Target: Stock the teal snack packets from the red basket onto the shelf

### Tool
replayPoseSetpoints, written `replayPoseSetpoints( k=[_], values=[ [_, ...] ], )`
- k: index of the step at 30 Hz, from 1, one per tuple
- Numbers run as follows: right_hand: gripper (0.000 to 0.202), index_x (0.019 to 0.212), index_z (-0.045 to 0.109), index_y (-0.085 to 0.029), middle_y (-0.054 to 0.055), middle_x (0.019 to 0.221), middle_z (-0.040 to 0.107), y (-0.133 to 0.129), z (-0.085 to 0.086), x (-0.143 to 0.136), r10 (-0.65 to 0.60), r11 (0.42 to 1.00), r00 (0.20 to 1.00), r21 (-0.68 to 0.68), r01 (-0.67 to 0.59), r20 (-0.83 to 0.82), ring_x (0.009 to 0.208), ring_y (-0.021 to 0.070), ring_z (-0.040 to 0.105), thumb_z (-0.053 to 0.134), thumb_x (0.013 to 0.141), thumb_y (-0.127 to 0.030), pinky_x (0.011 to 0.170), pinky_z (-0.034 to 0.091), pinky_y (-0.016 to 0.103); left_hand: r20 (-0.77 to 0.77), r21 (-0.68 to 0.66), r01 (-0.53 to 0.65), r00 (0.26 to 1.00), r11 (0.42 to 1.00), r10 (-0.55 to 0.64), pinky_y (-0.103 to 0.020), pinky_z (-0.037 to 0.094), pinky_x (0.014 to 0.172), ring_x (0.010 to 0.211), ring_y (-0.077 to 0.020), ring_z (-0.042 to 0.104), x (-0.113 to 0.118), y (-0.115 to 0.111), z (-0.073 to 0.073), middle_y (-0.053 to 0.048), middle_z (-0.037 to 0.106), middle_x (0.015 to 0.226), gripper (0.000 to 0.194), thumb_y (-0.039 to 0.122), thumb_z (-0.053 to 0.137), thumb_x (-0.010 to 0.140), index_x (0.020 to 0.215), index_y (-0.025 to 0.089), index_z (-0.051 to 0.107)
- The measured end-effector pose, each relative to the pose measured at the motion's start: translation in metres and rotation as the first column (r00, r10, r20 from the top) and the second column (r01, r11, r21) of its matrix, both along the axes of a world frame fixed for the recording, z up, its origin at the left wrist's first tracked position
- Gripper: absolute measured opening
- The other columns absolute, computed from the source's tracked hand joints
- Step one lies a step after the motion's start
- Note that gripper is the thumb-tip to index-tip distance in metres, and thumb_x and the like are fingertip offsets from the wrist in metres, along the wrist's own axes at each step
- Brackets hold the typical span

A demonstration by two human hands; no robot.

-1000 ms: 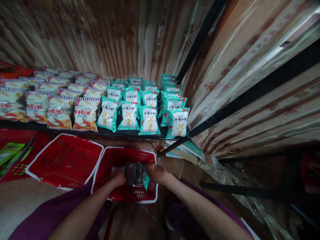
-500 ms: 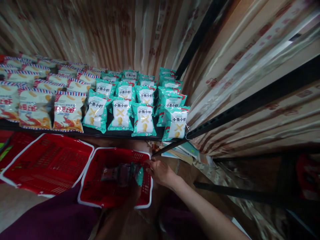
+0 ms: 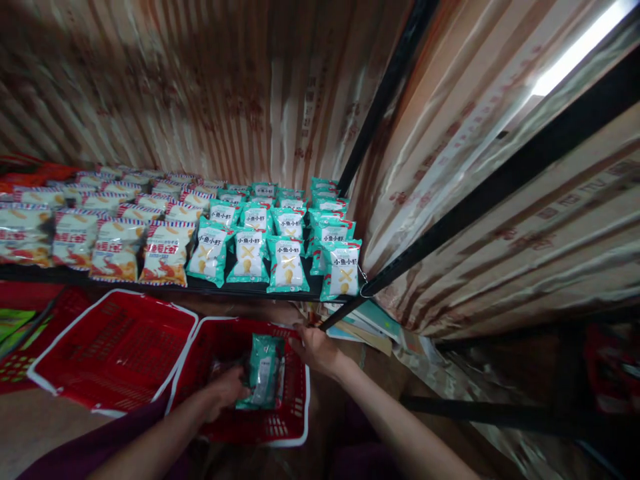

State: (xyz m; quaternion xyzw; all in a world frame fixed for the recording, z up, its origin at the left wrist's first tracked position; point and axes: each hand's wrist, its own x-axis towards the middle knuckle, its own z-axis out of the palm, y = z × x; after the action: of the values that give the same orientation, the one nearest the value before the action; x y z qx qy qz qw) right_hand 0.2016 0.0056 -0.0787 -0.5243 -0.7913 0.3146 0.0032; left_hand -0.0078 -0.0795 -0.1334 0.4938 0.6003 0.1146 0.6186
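A red shopping basket (image 3: 293,427) with a white rim stands in front of me. Inside it, my left hand (image 3: 227,392) has its fingers closed on the lower left corner of a green snack bag (image 3: 264,373). Other packs lie beneath, mostly hidden by this bag and my hand. My right hand (image 3: 319,350) is wrapped around the basket's right rim near the back corner.
Behind the baskets, a black shelf holds rows of green-and-white snack bags (image 3: 289,263) and striped-top shrimp snack bags (image 3: 167,253). A second red basket (image 3: 115,353) adjoins on the left. Black metal posts (image 3: 440,233) and patterned curtains (image 3: 480,173) enclose the right side.
The green snack bag, mostly hidden before, now shows broadly in the basket. My left hand has come to its left side. My right hand stays on the rim, and the view has shifted.
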Motion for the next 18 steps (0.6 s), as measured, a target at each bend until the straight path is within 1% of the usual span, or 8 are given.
replayPoseSetpoints(
  k=[3,5,6,8,9,11,13,18],
  values=[
    [0.039,0.116,0.059,-0.012,0.011,0.09,0.072,0.001,0.017,-0.002,-0.029,0.999,0.982,-0.026,0.025,-0.189,0.083,0.0215,0.067,0.04,0.092,-0.036,0.072,0.051,0.032,0.148,-0.015,-0.031,0.989,0.999,0.033,-0.034,0.051,0.084,0.093,-0.0215,0.066,-0.015,0.001,0.04,-0.006,0.072,0.097,0.044,0.016,0.055,0.071,0.115,0.016,0.06],
    [0.044,0.121,0.056,-0.014,0.007,0.091,0.071,-0.001,0.032,-0.005,-0.034,0.998,0.937,-0.06,0.014,-0.347,0.082,0.018,0.066,0.037,0.093,-0.042,0.071,0.051,0.029,0.347,0.027,-0.104,0.934,0.994,0.088,-0.037,0.048,0.089,0.103,-0.026,0.062,-0.017,0.003,0.07,-0.009,0.07,0.107,0.051,0.024,0.061,0.068,0.119,0.014,0.06],
    [0.046,0.123,0.055,-0.015,0.006,0.092,0.071,-0.003,0.04,-0.006,-0.043,0.996,0.895,-0.084,0.006,-0.444,0.083,0.0171,0.066,0.038,0.093,-0.045,0.073,0.052,0.029,0.39,0.051,-0.107,0.917,0.993,0.079,-0.038,0.047,0.092,0.106,-0.0268,0.06,-0.016,0.004,0.084,-0.008,0.069,0.111,0.053,0.026,0.064,0.066,0.118,0.016,0.06],
    [0.048,0.117,0.059,-0.017,0.005,0.095,0.07,-0.008,0.055,-0.009,-0.123,0.982,0.715,-0.19,-0.014,-0.688,0.086,0.0182,0.065,0.048,0.087,-0.052,0.079,0.051,0.032,0.418,0.122,-0.119,0.907,0.985,0.058,-0.038,0.044,0.096,0.11,-0.0269,0.058,-0.013,0.007,0.106,-0.006,0.068,0.115,0.053,0.028,0.066,0.065,0.117,0.019,0.062],
    [0.047,0.111,0.062,-0.018,0.004,0.095,0.07,-0.011,0.061,-0.011,-0.189,0.97,0.63,-0.245,-0.001,-0.753,0.087,0.0189,0.064,0.052,0.084,-0.055,0.082,0.05,0.033,0.428,0.138,-0.123,0.902,0.983,0.053,-0.038,0.043,0.097,0.11,-0.0268,0.058,-0.011,0.008,0.115,-0.005,0.067,0.118,0.052,0.029,0.066,0.065,0.116,0.02,0.062],
    [0.045,0.102,0.066,-0.02,0.004,0.093,0.07,-0.016,0.068,-0.013,-0.331,0.935,0.494,-0.35,0.056,-0.804,0.087,0.0203,0.064,0.054,0.082,-0.058,0.084,0.05,0.035,0.428,0.15,-0.12,0.903,0.981,0.045,-0.039,0.043,0.098,0.111,-0.0273,0.058,-0.006,0.01,0.126,-0.005,0.065,0.121,0.051,0.029,0.066,0.065,0.116,0.02,0.063],
    [0.044,0.099,0.067,-0.02,0.004,0.089,0.07,-0.019,0.07,-0.014,-0.418,0.905,0.429,-0.411,0.114,-0.801,0.087,0.0219,0.064,0.055,0.081,-0.059,0.084,0.049,0.037,0.418,0.162,-0.119,0.907,0.98,0.041,-0.04,0.043,0.097,0.111,-0.0283,0.058,0.0,0.014,0.131,-0.006,0.064,0.124,0.051,0.03,0.066,0.065,0.116,0.02,0.063],
    [0.046,0.103,0.066,-0.022,0.003,0.09,0.07,-0.021,0.07,-0.012,-0.445,0.896,0.425,-0.394,0.205,-0.789,0.089,0.0227,0.063,0.054,0.081,-0.06,0.081,0.049,0.036,0.426,0.162,-0.108,0.904,0.981,0.029,-0.04,0.044,0.098,0.113,-0.0283,0.057,0.009,0.023,0.131,-0.006,0.062,0.126,0.054,0.028,0.065,0.065,0.119,0.017,0.061]
  ],
)
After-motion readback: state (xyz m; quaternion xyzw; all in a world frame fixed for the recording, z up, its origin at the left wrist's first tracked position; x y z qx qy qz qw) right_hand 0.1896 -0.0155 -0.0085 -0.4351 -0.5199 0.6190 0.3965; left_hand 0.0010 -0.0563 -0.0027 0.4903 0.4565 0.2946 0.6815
